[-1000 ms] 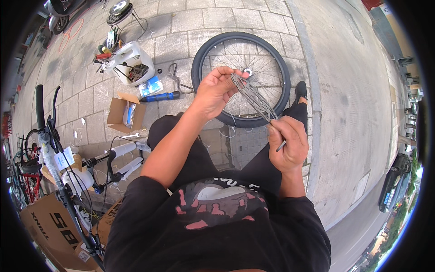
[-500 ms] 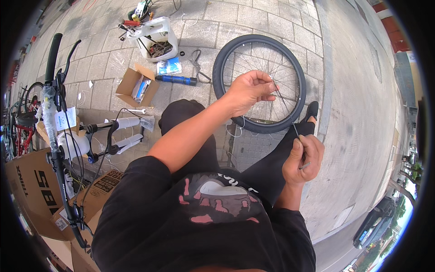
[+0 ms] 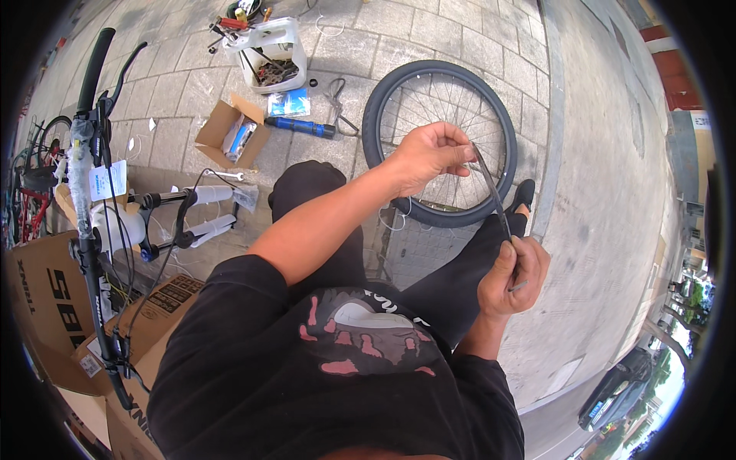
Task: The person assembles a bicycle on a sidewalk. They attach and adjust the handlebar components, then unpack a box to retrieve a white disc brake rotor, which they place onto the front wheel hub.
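Note:
My left hand (image 3: 435, 159) is held over the bicycle wheel (image 3: 373, 115), thumb and fingers pinched on the upper end of a thin dark strip (image 3: 492, 188). The strip slants down to my right hand (image 3: 515, 274), whose fingers are curled round its lower end. A short grey stub (image 3: 519, 287) pokes out under those right fingers; whether it belongs to the strip or is a separate tool, I cannot tell. The wheel, with its black tyre and spokes, lies flat on the paving beyond my knees.
An upright bicycle handlebar and fork (image 3: 96, 253) stand at left beside cardboard boxes (image 3: 46, 287). Farther out are an open small carton (image 3: 215, 138), a blue-black cylinder (image 3: 301, 126), a white tool bin (image 3: 295, 46) and a wrench (image 3: 222, 175). A parked car (image 3: 617, 387) is at lower right.
The dark strip now spans the gap between my hands and looks broader; before, it showed as thin, separate lines near each hand. My left hand has shifted slightly right.

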### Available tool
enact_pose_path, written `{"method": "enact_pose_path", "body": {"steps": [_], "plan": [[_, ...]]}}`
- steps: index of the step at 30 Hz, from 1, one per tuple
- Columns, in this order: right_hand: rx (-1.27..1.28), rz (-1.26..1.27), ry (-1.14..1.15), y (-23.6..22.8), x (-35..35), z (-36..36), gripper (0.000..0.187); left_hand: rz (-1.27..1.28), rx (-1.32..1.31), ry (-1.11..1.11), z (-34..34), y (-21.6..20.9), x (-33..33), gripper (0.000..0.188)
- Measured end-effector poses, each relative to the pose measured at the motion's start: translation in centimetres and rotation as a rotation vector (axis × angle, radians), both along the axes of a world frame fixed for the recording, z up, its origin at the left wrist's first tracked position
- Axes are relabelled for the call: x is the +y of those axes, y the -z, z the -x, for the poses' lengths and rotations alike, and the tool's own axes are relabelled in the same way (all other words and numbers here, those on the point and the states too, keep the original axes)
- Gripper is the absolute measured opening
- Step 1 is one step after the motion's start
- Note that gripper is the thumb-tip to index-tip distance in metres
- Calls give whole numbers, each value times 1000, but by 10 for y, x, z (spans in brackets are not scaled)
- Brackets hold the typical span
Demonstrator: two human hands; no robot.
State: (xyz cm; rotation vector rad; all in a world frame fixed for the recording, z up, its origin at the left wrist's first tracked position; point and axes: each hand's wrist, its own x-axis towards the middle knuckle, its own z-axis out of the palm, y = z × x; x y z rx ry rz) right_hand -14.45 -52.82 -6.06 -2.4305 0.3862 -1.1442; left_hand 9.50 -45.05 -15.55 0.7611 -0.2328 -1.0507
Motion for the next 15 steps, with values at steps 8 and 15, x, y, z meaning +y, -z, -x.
{"method": "enact_pose_path", "body": {"steps": [8, 15], "plan": [[-207, -275, 65, 10, -2, -5, 13, -84, -237, 64, 4, -14, 2, 28], [-500, -1151, 132, 25, -38, -1, 13, -117, -302, 168, 2, -19, 9, 30]]}}
